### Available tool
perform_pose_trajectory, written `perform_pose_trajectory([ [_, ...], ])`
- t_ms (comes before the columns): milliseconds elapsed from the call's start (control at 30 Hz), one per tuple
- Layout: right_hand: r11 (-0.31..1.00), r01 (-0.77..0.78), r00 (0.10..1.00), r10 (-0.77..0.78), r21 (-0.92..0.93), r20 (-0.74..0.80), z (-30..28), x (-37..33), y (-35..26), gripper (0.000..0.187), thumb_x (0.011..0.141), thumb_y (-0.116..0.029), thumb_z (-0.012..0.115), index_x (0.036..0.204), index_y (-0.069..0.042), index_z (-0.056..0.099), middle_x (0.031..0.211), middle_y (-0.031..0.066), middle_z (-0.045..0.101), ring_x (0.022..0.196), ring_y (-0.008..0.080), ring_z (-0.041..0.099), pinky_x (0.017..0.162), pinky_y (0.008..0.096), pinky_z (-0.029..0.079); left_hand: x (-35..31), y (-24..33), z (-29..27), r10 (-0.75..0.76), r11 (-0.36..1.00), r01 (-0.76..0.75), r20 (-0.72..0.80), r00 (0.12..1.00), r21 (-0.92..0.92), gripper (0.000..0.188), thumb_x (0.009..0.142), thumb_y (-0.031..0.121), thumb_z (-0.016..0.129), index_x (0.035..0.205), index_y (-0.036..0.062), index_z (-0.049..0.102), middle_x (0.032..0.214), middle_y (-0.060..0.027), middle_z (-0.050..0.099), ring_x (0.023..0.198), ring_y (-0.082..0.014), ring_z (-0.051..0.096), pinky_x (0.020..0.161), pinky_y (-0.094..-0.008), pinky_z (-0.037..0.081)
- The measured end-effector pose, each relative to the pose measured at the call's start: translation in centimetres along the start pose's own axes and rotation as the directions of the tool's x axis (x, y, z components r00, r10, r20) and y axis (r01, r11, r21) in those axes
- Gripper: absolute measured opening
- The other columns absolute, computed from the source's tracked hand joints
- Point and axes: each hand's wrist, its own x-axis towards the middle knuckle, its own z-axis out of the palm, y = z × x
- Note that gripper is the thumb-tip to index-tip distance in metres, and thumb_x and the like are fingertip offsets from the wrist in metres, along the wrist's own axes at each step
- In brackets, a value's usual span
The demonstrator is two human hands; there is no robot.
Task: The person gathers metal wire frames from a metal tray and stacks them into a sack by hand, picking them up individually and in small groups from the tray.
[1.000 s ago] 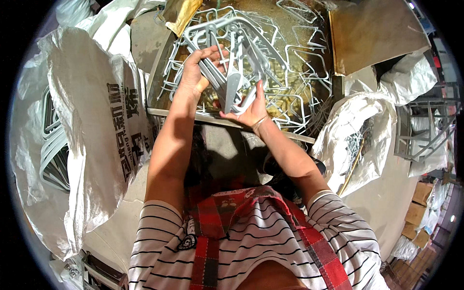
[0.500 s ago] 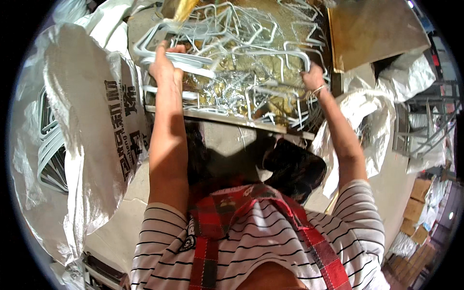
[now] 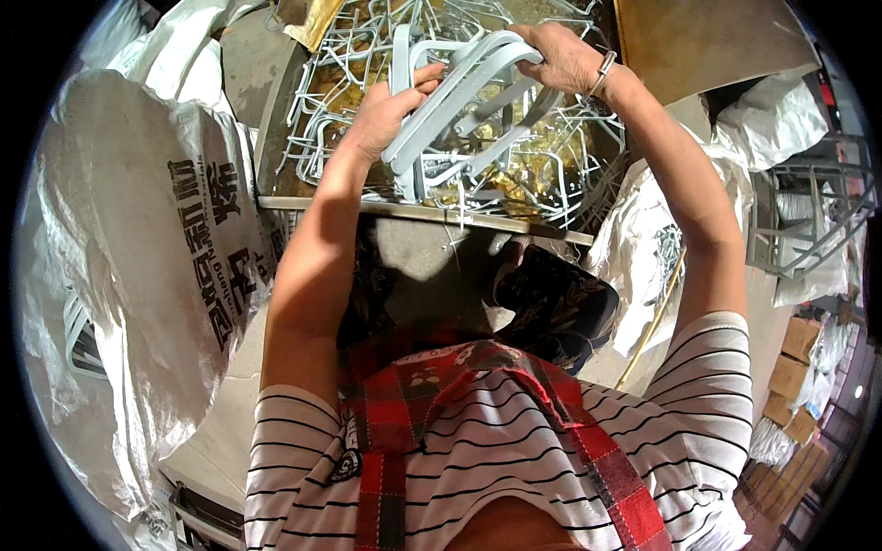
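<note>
A bundle of grey hangers (image 3: 464, 96) is held above the worktable (image 3: 432, 213), over the loose heap of hangers (image 3: 551, 174) spread on it. The left hand (image 3: 386, 115) is curled around the bundle's lower end, forearm raised steeply from the table's near edge. The right hand (image 3: 560, 55) is closed over the bundle's upper end, arm stretched far across the table. A large white sack (image 3: 156, 275) is pressed against the table's left side, and smaller sacks (image 3: 652, 248) crowd its right corner, so little free room is left beside it.
</note>
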Motion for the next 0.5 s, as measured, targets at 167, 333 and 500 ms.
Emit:
perform_pose_trajectory([
  [167,0.999,0.020,0.999,-0.022,-0.027,-0.042,2.1,2.7,0.5,0.040,0.070,-0.002,0.057,0.108,-0.004,0.045,0.087,0.0195,0.059,0.085,0.0349,0.057,0.074,0.0399,0.045,0.0,0.8,-0.1,-0.026,0.986,0.063,0.226,0.974,-0.158,0.037,0.088,0.025,0.044,0.108,-0.0044,0.052,0.098,-0.0128,0.061,0.073,-0.0120,0.058,0.069,-0.0225,0.047],
  [333,0.990,0.137,0.986,-0.134,0.029,-0.099,5.0,6.0,0.4,0.043,0.071,-0.005,0.059,0.111,-0.006,0.045,0.097,0.0176,0.059,0.089,0.0347,0.056,0.079,0.0387,0.046,-1.3,2.9,0.1,-0.051,0.999,0.051,0.030,0.998,0.004,0.035,0.069,0.017,0.072,0.092,-0.0044,0.059,0.077,-0.0109,0.063,0.063,-0.0127,0.058,0.059,-0.0232,0.047],
  [500,1.000,0.021,0.913,-0.019,0.001,-0.408,8.6,7.7,2.8,0.031,0.072,-0.006,0.058,0.103,-0.005,0.053,0.089,0.0177,0.060,0.083,0.0331,0.058,0.074,0.0386,0.047,-1.2,3.9,-2.1,-0.170,0.964,0.033,-0.519,0.837,-0.263,0.026,0.076,0.011,0.063,0.097,-0.0039,0.059,0.076,-0.0099,0.060,0.072,-0.0145,0.056,0.069,-0.0261,0.046],
])
